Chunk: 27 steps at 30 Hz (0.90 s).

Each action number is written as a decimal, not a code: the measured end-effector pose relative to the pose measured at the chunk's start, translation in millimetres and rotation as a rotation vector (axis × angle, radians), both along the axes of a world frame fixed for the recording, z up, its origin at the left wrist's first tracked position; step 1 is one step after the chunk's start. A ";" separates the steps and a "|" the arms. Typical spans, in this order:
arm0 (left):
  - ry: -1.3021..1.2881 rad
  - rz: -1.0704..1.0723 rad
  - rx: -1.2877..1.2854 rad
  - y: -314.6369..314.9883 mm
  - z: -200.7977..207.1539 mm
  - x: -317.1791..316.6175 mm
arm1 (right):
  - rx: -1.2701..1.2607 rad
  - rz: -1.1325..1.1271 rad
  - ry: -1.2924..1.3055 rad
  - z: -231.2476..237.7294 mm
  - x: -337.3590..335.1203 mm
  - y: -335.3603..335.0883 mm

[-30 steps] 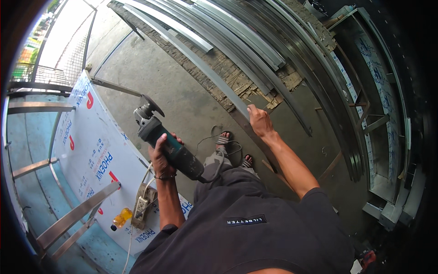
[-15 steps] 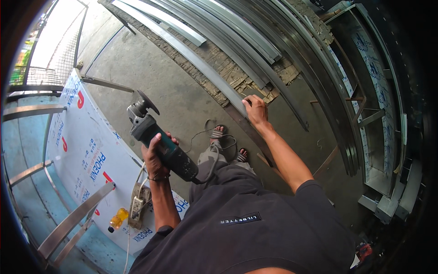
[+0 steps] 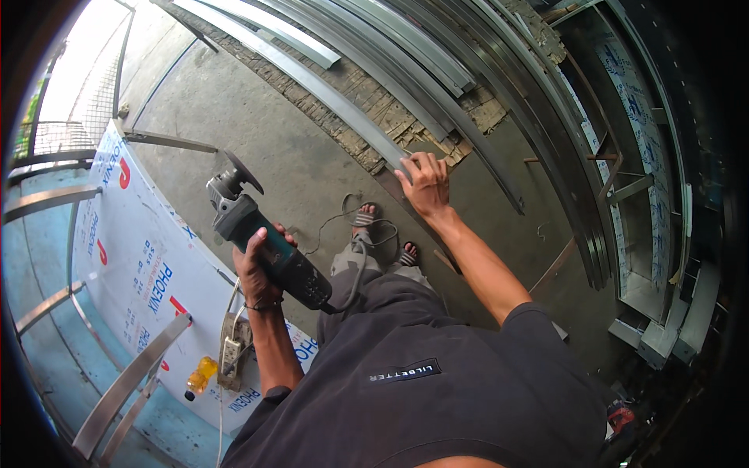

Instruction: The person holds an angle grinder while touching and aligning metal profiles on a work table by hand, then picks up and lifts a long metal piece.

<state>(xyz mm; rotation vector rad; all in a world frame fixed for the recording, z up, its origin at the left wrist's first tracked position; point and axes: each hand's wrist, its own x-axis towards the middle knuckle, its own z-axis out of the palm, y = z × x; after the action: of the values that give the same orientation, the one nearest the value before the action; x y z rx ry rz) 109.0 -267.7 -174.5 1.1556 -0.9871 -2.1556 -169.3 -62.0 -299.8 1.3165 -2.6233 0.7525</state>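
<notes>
one left hand point(image 3: 257, 269) wraps one angle grinder point(image 3: 282, 263), one right hand point(image 3: 427, 186) pinches one metal bar point(image 3: 343, 110).

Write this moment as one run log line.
left hand: gripping angle grinder; right hand: at near end of metal bar; bar support: worn wooden board

Metal bar point(image 3: 324, 92) on wooden board point(image 3: 381, 115)

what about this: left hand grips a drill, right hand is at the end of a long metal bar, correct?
Not a drill: the head view shows the left hand gripping an angle grinder. The right hand is at the end of a long metal bar.
</notes>
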 end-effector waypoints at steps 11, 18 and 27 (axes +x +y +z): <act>-0.033 -0.059 -0.019 -0.6 -0.1 -7.6 | -0.006 0.086 0.209 -21.2 6.1 -4.2; -0.045 -0.057 -0.029 -1.8 -1.2 -8.6 | -0.022 0.073 0.172 -7.8 11.0 -9.9; -0.070 -0.087 -0.021 -0.4 -4.5 -11.9 | 0.002 0.086 0.176 -4.4 0.1 8.9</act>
<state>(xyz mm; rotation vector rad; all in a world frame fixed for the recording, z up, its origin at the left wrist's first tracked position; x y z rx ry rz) 97.1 -268.1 -179.0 1.2056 -1.1067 -2.1792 -169.2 -53.1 -304.2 1.4342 -2.4457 0.6141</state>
